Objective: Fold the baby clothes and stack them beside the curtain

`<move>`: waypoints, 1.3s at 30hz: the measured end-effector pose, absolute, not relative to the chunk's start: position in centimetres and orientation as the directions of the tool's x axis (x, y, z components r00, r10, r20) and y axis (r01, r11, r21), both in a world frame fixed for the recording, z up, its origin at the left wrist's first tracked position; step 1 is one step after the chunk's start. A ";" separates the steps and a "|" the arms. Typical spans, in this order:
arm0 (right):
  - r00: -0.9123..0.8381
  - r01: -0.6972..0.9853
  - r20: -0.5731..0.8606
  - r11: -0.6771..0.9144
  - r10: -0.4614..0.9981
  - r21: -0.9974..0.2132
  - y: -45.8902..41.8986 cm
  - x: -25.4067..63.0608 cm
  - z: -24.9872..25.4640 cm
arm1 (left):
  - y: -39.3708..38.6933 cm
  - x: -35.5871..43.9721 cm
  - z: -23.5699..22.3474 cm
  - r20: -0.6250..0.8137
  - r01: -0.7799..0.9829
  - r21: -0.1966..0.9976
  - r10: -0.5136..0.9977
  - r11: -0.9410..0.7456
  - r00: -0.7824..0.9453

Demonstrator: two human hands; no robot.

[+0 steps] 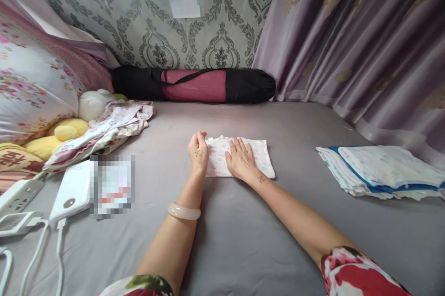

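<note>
A white folded cloth garment [260, 153] with small pale prints lies in front of me on the grey sheet. At its left edge, my left hand [198, 151] stands on its side with the fingers curled closed against the fabric; the fingertips are partly hidden. My right hand [240, 159] rests flat on the middle of the garment, palm down, with the fingers stretched out. The garment lies in a rough rectangle, its top edge a little uneven.
A stack of folded clothes [385, 168] lies at the right. On the left are a white power bank [74, 189], a power strip [21, 198], cables, crumpled clothes [121, 122] and a floral pillow [31, 73]. A black and pink long bag [194, 85] lies along the wall.
</note>
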State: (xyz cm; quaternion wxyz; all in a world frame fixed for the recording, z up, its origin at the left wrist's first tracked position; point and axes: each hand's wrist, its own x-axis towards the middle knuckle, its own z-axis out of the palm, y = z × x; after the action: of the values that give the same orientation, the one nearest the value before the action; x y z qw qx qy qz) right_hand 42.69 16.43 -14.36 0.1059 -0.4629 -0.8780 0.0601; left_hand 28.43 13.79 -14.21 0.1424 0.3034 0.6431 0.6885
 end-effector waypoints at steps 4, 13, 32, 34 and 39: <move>-0.577 0.773 0.149 0.596 0.803 -0.218 15.8 41.1 -14.1 | 13.7 28.3 -14.2 0.241 0.188 0.970 0.572 -0.151 -0.784; -0.577 0.769 0.151 0.596 0.802 -0.232 15.6 40.6 -14.9 | 13.4 27.0 -14.2 0.228 0.166 0.972 0.484 -0.168 -0.845; -0.570 0.765 0.127 0.581 0.812 -0.277 15.1 37.6 -14.2 | 13.1 25.9 -13.4 0.175 0.107 0.975 0.373 -0.195 -0.911; -0.585 0.753 0.126 0.594 0.802 -0.283 14.8 37.0 -13.8 | 13.1 25.7 -13.6 0.179 0.108 0.972 0.358 -0.209 -0.916; -0.611 0.724 0.119 0.613 0.782 -0.317 14.1 36.0 -14.5 | 13.2 25.3 -13.8 0.173 0.098 0.969 0.341 -0.226 -0.924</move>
State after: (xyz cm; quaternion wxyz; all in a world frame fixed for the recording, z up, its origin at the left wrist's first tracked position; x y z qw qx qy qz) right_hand 35.97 14.10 -14.46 0.1238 -0.4232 -0.8896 0.1190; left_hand 25.25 13.18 -13.82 0.0795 0.1777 0.6172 0.7624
